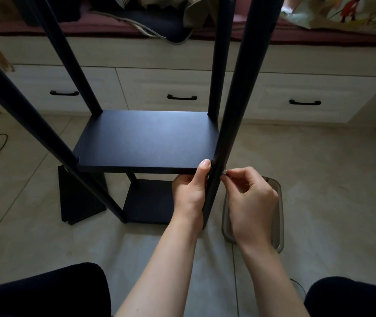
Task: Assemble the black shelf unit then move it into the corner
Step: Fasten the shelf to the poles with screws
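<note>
Fingers (232, 177) pinch small shiny screw (224, 173) against round matte pole (219, 165).

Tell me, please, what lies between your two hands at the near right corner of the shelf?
In the head view, the black upright post stands between them: the left hand grips the shelf board beside it, and the right hand pinches a small fastener against it.

Matt black shelf on pale glossy tile

The shelf board (145, 140) looked matt and faintly grainy, its poles (232, 106) smooth with a dull sheen. The floor tiles (319, 168) were glossy, the near-right tray (279, 202) translucent plastic, the far drawer fronts (308, 97) satin white with black handles.
</note>
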Action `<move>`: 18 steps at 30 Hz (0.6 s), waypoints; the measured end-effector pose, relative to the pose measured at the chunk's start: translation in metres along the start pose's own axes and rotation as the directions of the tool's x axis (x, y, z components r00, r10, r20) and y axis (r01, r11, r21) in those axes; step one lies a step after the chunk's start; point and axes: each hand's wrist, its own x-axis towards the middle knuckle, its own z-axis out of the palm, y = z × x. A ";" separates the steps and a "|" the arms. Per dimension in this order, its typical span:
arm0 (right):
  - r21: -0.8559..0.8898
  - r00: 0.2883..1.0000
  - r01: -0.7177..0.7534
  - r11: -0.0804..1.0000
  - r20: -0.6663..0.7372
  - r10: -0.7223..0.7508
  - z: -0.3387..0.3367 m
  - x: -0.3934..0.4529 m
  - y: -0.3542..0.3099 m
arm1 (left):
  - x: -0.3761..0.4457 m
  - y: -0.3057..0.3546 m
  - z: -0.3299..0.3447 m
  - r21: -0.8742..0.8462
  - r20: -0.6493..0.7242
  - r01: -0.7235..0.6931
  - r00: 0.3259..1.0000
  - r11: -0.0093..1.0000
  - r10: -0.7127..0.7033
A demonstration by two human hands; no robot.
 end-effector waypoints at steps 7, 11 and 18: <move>0.020 1.000 -0.007 1.000 -0.007 0.007 0.002 0.000 0.001 | -0.002 0.000 0.001 0.006 -0.002 -0.013 1.000 1.000 0.013; -0.077 0.990 0.122 0.990 -0.057 -0.126 0.004 -0.003 0.001 | -0.002 -0.001 0.001 -0.007 -0.001 0.000 1.000 1.000 0.000; 0.003 0.999 0.030 1.000 -0.035 -0.030 0.003 0.000 0.003 | -0.002 -0.001 0.000 -0.037 0.015 0.005 1.000 0.999 -0.004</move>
